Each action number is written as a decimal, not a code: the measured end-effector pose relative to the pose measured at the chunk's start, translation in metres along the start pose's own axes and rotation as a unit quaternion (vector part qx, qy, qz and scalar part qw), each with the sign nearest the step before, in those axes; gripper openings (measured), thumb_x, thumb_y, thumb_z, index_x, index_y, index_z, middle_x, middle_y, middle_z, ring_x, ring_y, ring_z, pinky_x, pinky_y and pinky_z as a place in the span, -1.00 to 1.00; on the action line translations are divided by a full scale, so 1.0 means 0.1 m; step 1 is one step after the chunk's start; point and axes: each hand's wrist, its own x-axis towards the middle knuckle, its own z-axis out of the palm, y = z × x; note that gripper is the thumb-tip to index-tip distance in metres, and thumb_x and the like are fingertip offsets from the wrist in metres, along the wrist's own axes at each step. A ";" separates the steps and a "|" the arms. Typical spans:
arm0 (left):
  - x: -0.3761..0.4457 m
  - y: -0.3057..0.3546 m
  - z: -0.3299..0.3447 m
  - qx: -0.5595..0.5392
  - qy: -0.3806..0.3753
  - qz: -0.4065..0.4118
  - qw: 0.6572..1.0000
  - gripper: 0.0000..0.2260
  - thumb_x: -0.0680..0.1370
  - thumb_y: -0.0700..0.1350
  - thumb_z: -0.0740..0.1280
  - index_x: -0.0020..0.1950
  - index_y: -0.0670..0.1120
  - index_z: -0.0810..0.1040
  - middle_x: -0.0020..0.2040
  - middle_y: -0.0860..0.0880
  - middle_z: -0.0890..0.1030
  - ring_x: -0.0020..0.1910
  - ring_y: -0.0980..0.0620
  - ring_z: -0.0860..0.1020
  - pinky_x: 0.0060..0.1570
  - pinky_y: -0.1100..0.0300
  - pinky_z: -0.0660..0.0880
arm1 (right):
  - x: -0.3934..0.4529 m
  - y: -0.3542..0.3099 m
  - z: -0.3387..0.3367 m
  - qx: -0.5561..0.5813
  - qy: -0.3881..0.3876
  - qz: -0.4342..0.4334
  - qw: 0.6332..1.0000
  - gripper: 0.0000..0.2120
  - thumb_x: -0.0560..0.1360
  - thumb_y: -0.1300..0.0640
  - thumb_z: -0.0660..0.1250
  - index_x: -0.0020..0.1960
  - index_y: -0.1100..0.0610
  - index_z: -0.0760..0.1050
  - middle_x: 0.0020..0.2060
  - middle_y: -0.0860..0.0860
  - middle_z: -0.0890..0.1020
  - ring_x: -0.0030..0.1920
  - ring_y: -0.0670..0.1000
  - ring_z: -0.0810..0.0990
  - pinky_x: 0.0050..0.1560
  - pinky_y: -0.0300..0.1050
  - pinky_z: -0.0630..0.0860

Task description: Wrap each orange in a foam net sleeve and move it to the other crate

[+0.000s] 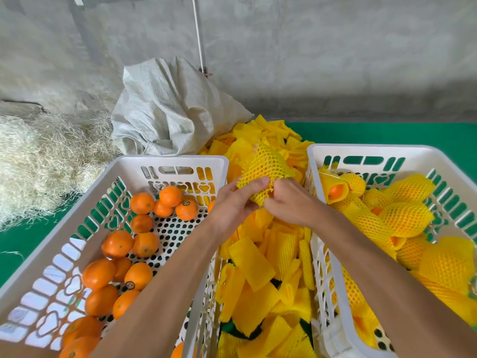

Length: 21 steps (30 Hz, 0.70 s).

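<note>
A yellow foam net sleeve (263,169) was gripped by the left hand (232,205) and right hand (286,202) between the two white crates (165,161).

loose sleeves (260,275) filling gap between crates, left crate (170,161) floor partly bare

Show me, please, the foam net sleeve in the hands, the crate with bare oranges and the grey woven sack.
foam net sleeve (263,167): head view, on its stretched mesh above the thumbs.
crate with bare oranges (170,159): head view, on its far white rim.
grey woven sack (165,107): head view, on its crumpled middle.
</note>
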 end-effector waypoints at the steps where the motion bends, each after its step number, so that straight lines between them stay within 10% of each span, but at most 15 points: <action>1: 0.00 -0.01 -0.01 0.011 0.006 0.000 1.000 -0.69 0.58 -0.15 0.49 0.28 -0.23 0.62 0.18 -0.17 0.68 0.19 -0.12 0.64 0.18 0.02 0.60 | -0.02 0.00 -0.01 0.011 -0.011 0.005 1.000 -0.91 0.43 0.08 0.19 -0.24 0.00 0.31 -0.32 -0.09 0.39 -0.33 -0.27 0.47 -0.36 -0.34 0.31; 5: 0.06 -0.03 -0.02 0.028 0.060 -0.018 0.998 -0.85 0.53 -0.09 0.48 0.00 -0.16 0.66 -0.07 -0.16 0.65 0.03 -0.09 0.63 0.11 0.02 0.64 | -0.03 -0.05 0.00 0.120 -0.054 0.063 0.989 -0.76 0.59 -0.04 0.21 -0.24 -0.23 0.31 -0.25 -0.26 0.46 -0.23 -0.37 0.44 -0.20 -0.33 0.37; 9: 0.08 0.02 -0.03 -0.028 0.080 -0.017 0.996 -0.77 0.64 -0.03 0.33 0.17 -0.14 0.65 0.08 -0.20 0.67 0.05 -0.06 0.64 0.28 -0.06 0.57 | -0.01 -0.13 0.03 0.146 0.007 0.035 0.989 -0.86 0.68 -0.11 0.13 0.04 -0.27 0.45 0.00 -0.24 0.55 0.10 -0.24 0.51 0.15 -0.27 0.41; 15: 0.05 0.04 0.01 -0.048 0.103 0.017 0.993 -0.66 0.68 0.08 0.30 0.13 -0.20 0.64 0.00 -0.26 0.59 0.00 -0.13 0.57 0.27 -0.06 0.58 | 0.02 -0.19 0.05 -0.106 0.237 -0.074 0.963 -0.70 0.61 -0.07 0.37 0.01 0.19 0.62 -0.13 0.12 0.70 -0.12 0.11 0.65 -0.10 -0.12 0.55; 21: 0.08 0.04 -0.04 -0.087 0.144 0.044 0.985 -0.50 0.69 0.17 0.24 0.14 -0.27 0.65 0.09 -0.28 0.70 0.07 -0.13 0.68 0.16 0.05 0.66 | 0.03 -0.15 0.02 -0.134 0.214 -0.142 0.957 -0.74 0.65 0.14 0.35 0.24 0.27 0.63 0.12 0.15 0.70 0.07 0.15 0.68 0.04 0.02 0.65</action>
